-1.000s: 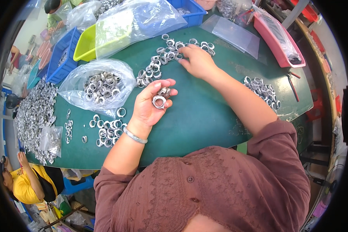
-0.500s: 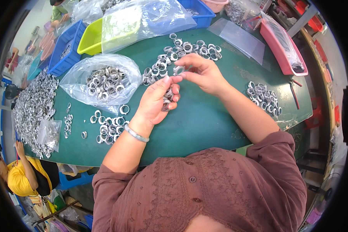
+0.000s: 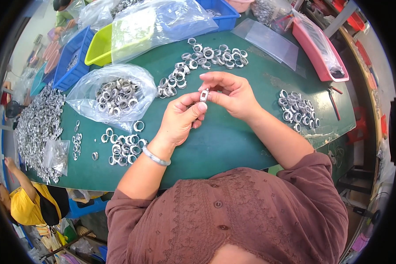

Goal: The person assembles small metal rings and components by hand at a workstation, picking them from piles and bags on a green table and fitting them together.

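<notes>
Above the green tabletop [image 3: 233,145], the left hand [image 3: 180,119] and right hand [image 3: 233,94] meet, fingers pinched shut on one small metal ring [image 3: 203,94] between them. Beyond lie loose rings [image 3: 207,55] and a clear bag of rings [image 3: 114,94].

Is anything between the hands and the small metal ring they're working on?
No. Both the left hand and right hand already pinch the metal ring directly, above the green table; nothing visible sits between them.
</notes>
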Available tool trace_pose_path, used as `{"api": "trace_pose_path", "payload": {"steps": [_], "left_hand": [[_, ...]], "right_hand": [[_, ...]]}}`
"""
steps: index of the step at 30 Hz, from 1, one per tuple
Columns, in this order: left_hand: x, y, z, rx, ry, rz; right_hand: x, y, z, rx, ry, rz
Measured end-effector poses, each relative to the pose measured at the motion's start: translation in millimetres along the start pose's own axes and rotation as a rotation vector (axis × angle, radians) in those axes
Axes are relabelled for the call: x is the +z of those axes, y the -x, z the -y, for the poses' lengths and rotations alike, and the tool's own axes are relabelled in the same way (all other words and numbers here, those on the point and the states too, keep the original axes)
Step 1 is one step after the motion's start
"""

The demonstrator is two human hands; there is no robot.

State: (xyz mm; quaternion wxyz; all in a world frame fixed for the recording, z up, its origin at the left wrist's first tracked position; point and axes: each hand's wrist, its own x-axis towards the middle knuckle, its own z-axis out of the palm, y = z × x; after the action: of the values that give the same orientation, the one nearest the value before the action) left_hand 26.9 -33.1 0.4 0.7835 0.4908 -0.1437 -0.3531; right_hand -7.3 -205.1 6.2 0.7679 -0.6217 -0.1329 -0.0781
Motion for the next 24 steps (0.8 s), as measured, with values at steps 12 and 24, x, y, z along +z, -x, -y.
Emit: {"api": "trace_pose_path", "payload": {"steps": [12,24], "left_hand": [[-6,-8,9,0.518,-0.503,-0.079],[-1,0,-5,0.113,-0.119,-0.02]], "right_hand": [[4,4,13,0.172,-0.112,0.046],[2,4,13,-0.294,0.492,0.02]]}}
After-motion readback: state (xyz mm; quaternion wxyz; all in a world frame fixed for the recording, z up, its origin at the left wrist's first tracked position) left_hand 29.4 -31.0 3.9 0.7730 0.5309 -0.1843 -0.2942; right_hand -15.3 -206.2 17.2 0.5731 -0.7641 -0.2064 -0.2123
